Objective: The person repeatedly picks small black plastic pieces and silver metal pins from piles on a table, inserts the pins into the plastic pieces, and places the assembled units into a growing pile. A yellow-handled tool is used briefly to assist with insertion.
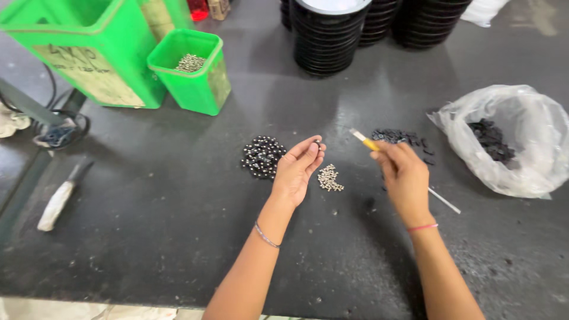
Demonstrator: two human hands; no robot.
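My left hand (298,172) pinches a small dark round part (318,142) at its fingertips, just right of a pile of shiny black balls (262,157). My right hand (404,176) grips a thin tool (366,141) with a yellow handle and a pale tip pointing up-left; a slim white rod sticks out below the hand. A small heap of silver screws (329,178) lies between my hands. A scatter of small black pieces (396,137) lies just beyond my right hand.
A clear plastic bag (517,139) with black pieces lies at right. A small green bin (191,71) of screws and a large green bin (89,47) stand back left. Stacks of black lids (329,35) at back. A white-handled tool (56,204) lies at left.
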